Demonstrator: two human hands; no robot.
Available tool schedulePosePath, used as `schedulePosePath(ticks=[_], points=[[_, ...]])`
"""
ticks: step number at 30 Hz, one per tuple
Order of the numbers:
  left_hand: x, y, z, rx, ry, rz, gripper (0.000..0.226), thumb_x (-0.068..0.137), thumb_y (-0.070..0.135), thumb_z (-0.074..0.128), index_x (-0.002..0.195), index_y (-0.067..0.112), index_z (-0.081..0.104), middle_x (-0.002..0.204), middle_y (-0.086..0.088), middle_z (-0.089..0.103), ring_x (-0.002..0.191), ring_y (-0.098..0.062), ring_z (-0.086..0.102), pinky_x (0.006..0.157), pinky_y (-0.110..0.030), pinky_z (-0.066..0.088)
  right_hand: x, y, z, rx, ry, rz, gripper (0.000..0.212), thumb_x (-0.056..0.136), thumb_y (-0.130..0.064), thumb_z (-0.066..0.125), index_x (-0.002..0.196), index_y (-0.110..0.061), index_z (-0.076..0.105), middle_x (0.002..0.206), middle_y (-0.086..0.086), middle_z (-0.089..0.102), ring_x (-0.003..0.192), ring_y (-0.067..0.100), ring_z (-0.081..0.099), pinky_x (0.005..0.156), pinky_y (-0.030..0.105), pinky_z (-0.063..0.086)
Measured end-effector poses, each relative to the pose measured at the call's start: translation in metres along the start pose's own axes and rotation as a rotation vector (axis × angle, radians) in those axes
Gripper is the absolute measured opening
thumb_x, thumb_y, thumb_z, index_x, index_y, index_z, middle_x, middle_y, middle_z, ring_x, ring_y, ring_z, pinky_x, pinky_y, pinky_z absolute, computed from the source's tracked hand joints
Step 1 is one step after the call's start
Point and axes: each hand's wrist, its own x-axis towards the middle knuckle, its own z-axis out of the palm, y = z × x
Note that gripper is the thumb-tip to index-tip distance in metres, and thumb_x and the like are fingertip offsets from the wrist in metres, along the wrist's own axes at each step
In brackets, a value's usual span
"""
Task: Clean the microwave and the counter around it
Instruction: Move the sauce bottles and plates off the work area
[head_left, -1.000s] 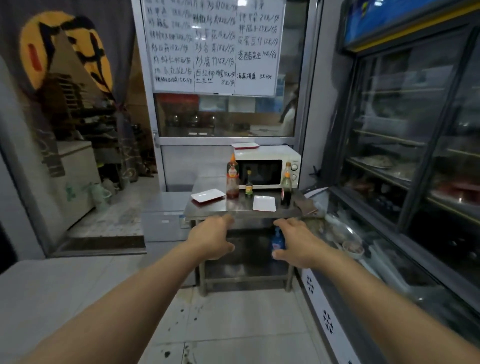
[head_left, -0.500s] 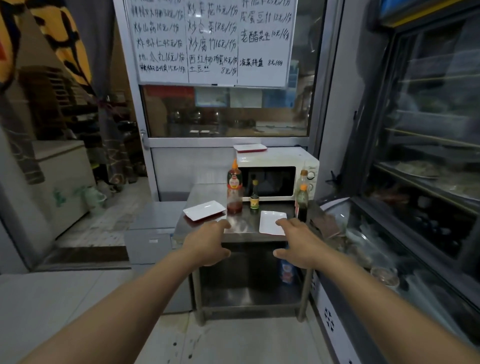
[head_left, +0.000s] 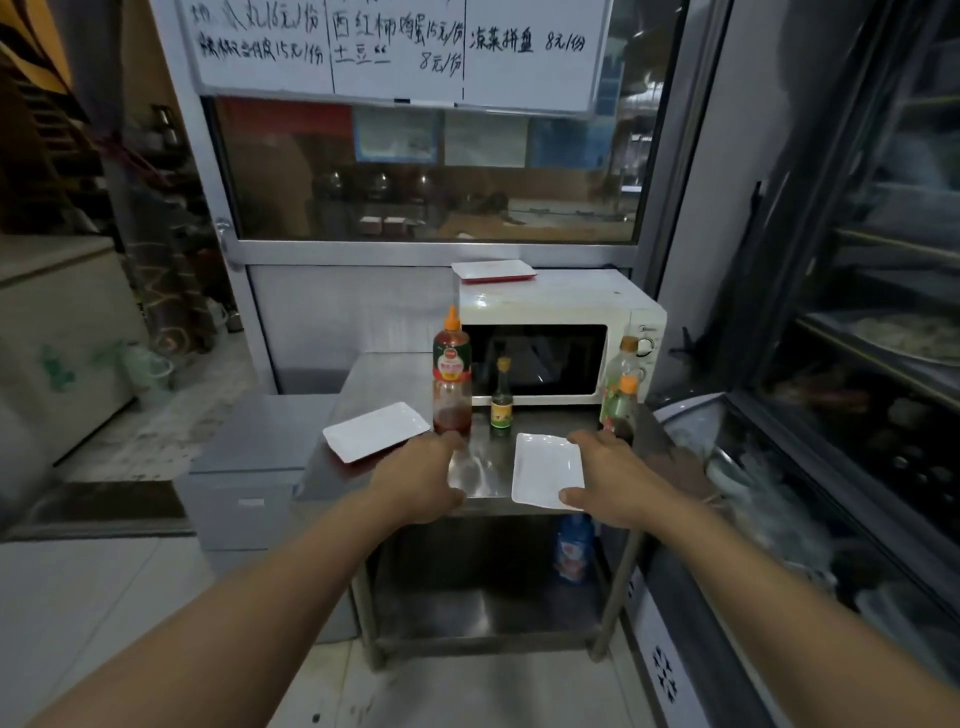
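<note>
Steel counter (head_left: 483, 473) now close, reached since a second ago. Microwave (head_left: 550, 348) at its back, plates and bottles in front. Left hand (head_left: 421, 483) and right hand (head_left: 613, 480) loose, empty. Clearing comes first, probably.

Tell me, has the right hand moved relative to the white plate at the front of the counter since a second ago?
Yes. The right hand has moved forward, from short of the counter to the white plate.
</note>
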Motion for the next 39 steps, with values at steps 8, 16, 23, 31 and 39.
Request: schedulePosePath(ticks=[8, 16, 23, 31, 39], points=[[0.097, -0.039, 0.002, -0.012, -0.070, 0.096, 0.054, 0.078, 0.029, 0.070, 0.126, 0.018, 0.049, 0.122, -0.004, 0.058, 0.108, -0.024, 0.056, 0.088, -0.037, 0.050, 0.077, 0.007, 0.009, 0.042, 0.065, 0.119, 0.070, 0.083, -0.034, 0.066, 0.140, -0.013, 0.031, 0.140, 0.010, 0.039, 0.129, 0.027, 0.039, 0.100, 0.036, 0.040], [0.182, -0.045, 0.021, -0.037, -0.149, 0.217, 0.036, 0.077, 0.022, 0.067, 0.110, 0.020, 0.052, 0.109, -0.007, 0.061, 0.094, -0.024, 0.058, 0.082, -0.037, 0.052, 0.122, 0.039, 0.018, 0.177, 0.215, 0.316, 0.063, 0.083, -0.026, 0.068, 0.134, -0.006, 0.039, 0.132, 0.015, 0.048, 0.119, 0.029, 0.048, 0.094, 0.030, 0.039], [0.242, -0.020, 0.058, -0.092, -0.176, 0.302, 0.035, 0.077, 0.025, 0.068, 0.109, 0.020, 0.052, 0.113, -0.001, 0.060, 0.105, -0.023, 0.057, 0.085, -0.038, 0.050, 0.161, 0.094, 0.026, 0.253, 0.350, 0.487, 0.059, 0.078, -0.022, 0.074, 0.127, -0.006, 0.044, 0.125, 0.017, 0.052, 0.116, 0.031, 0.049, 0.091, 0.031, 0.039], [0.308, 0.017, 0.107, -0.116, -0.224, 0.245, 0.057, 0.079, 0.027, 0.069, 0.131, 0.023, 0.047, 0.127, -0.001, 0.056, 0.113, -0.022, 0.056, 0.090, -0.033, 0.048, 0.212, 0.169, 0.048, 0.295, 0.335, 0.578, 0.072, 0.074, -0.032, 0.076, 0.128, -0.006, 0.038, 0.130, 0.018, 0.047, 0.117, 0.033, 0.048, 0.090, 0.033, 0.040], [0.355, 0.037, 0.152, -0.074, -0.258, 0.191, 0.066, 0.082, 0.034, 0.067, 0.140, 0.024, 0.037, 0.142, -0.002, 0.046, 0.128, -0.020, 0.045, 0.102, -0.033, 0.039, 0.252, 0.208, 0.083, 0.464, 0.406, 0.552, 0.073, 0.068, -0.028, 0.082, 0.124, -0.004, 0.041, 0.122, 0.014, 0.057, 0.111, 0.032, 0.055, 0.086, 0.035, 0.045]])
